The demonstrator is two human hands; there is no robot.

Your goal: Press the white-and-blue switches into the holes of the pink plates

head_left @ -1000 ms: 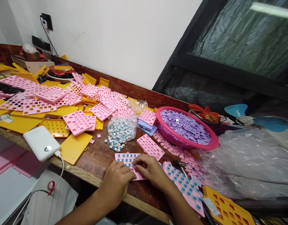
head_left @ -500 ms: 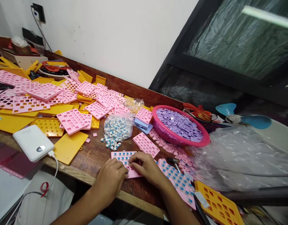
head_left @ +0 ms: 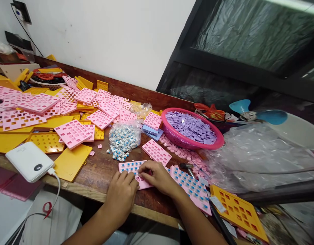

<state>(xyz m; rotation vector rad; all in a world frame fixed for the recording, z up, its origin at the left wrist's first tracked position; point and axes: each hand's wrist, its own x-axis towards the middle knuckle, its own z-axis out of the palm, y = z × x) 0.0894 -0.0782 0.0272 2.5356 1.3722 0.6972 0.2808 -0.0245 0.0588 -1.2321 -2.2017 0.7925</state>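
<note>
Head view: your left hand (head_left: 122, 194) and right hand (head_left: 157, 177) both press fingertips on one pink switch plate (head_left: 132, 169), partly filled with blue switches; neither hand closes around it. Behind the plate, one clear bag (head_left: 123, 139) holds blue switches. Right of that, one pink basket (head_left: 172, 133) holds purple keycaps (head_left: 191, 127).

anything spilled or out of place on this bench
Yes. Small switches have spilled out of their clear bag onto the wood, and loose pink keycaps lie scattered beside the basket. A white power bank hangs over the bench edge.
</note>
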